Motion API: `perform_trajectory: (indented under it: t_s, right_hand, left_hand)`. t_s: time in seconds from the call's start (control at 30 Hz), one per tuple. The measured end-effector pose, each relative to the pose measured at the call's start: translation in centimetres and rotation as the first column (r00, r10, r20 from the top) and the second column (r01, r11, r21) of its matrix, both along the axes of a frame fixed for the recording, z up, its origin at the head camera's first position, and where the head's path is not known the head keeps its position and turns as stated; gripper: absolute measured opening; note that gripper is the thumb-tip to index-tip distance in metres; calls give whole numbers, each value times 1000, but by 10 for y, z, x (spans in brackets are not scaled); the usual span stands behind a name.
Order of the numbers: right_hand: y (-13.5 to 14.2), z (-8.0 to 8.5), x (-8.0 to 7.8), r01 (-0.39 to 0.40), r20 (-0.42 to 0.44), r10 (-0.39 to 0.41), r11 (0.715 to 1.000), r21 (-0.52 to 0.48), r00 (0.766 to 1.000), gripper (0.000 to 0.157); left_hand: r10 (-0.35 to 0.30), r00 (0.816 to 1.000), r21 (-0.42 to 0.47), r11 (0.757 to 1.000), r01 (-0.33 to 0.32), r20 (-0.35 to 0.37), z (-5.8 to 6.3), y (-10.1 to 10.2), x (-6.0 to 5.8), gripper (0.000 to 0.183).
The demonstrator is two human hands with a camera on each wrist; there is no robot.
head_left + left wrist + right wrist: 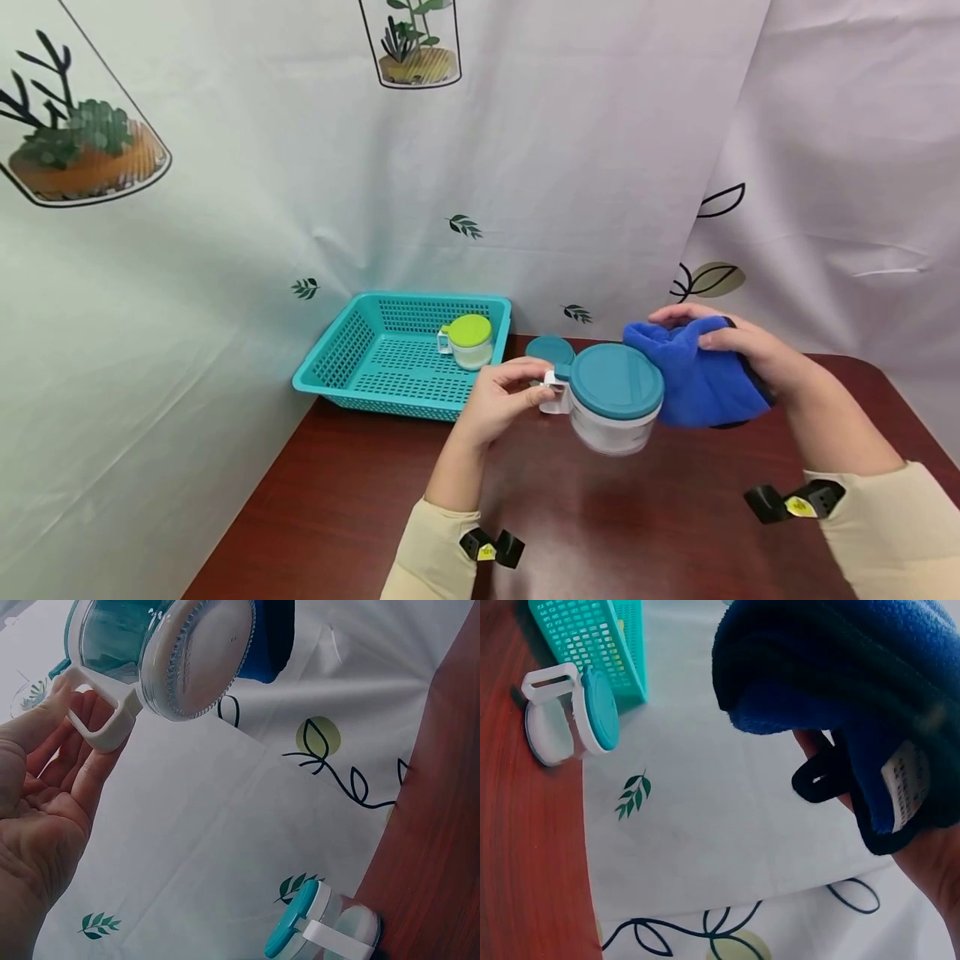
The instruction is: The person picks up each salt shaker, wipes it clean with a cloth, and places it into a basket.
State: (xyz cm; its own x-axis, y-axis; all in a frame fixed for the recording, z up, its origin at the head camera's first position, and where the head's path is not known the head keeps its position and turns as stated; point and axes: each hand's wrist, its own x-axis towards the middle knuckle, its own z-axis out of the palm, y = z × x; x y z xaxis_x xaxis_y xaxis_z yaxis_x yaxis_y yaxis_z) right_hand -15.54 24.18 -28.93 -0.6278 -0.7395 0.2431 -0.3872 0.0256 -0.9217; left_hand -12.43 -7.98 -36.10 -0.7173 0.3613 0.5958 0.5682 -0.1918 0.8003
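Note:
My left hand (pixel 504 402) grips the white handle (pixel 105 727) of a clear glass seasoning jar (pixel 613 429) with a teal lid (pixel 617 381). The jar is held up above the table, and its round ribbed base shows in the left wrist view. In my right hand (pixel 750 346) is a bunched blue cloth (pixel 701 375) with dark edging, close against the jar's right side. The right wrist view shows the cloth (pixel 840 675) with a loop and a white label (pixel 907 784); it hides most of the fingers there.
A turquoise basket (pixel 322 385) at the back left holds a jar with a lime-green lid (pixel 470 330). Another teal-lidded jar (pixel 555 724) stands on the dark red table (pixel 360 500) beside the basket, partly hidden in the head view. A patterned white curtain (pixel 562 167) hangs behind.

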Motion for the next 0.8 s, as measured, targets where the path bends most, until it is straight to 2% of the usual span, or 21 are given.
perform_trajectory:
  t_s: [0.07, 0.17, 0.2, 0.27, 0.4, 0.5, 0.63, 0.7, 0.8]
  right_hand:
    - [0, 3, 3, 46, -76, -42, 997, 63, 996, 44]
    - [0, 7, 5, 100, -222, -69, 987, 129, 973, 48]
    - [1, 8, 5, 113, -255, -74, 983, 143, 964, 49]
    - [1, 9, 5, 142, -268, -95, 976, 164, 959, 45]
    - [1, 7, 4, 215, -321, -161, 967, 141, 933, 34]
    - [-1, 4, 2, 268, -387, -215, 960, 87, 897, 31]
    - [-8, 2, -2, 360, -394, -313, 932, 49, 864, 27]
    - [-13, 1, -3, 395, -369, -351, 918, 47, 861, 25]
    - [-20, 0, -6, 402, -349, -362, 914, 46, 864, 24]
  left_hand:
    - [-3, 1000, 0, 1000, 3, 11, 0, 0, 1, 46]
    - [-18, 999, -7, 1000, 18, 26, 0, 1, 2, 38]
    - [-21, 999, -14, 1000, 21, 29, 0, 1, 3, 37]
    - [-26, 999, -24, 999, 27, 34, -1, 1, 4, 35]
    - [-7, 999, -39, 999, 8, 34, -3, 5, 5, 38]
    - [-3, 1000, -34, 999, 4, 29, -3, 9, 4, 41]
    - [-30, 999, -1, 1000, 30, 25, -3, 15, 4, 50]
    - [-47, 999, 13, 999, 46, 27, -2, 18, 4, 53]
    - [-67, 997, 11, 998, 67, 28, -1, 23, 5, 51]
